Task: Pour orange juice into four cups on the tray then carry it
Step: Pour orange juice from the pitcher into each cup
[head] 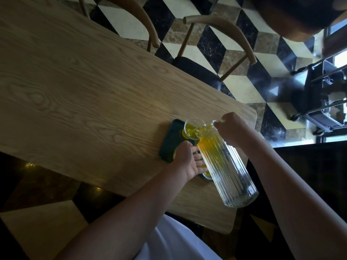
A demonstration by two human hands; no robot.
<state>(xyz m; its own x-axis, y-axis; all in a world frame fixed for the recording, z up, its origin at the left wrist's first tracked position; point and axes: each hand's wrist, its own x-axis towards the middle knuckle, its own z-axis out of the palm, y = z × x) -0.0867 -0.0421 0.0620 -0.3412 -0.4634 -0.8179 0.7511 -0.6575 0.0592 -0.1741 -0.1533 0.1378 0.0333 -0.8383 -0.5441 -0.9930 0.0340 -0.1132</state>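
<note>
Overhead, right hand (pixel 231 129) gripped tilted jug (pixel 223 166), pouring juice into cup (pixel 192 131); left hand (pixel 188 159), fingers spread, steadied the tray (pixel 169 143) beside the jug.

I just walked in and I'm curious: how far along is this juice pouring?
Midway, it seems. The right hand tips the ribbed glass pitcher, and juice runs into the far cup on the dark tray. A near cup already shows juice. The left hand rests on the tray and hides the other cups, so their fill is unclear. Carrying the tray is left.
</note>
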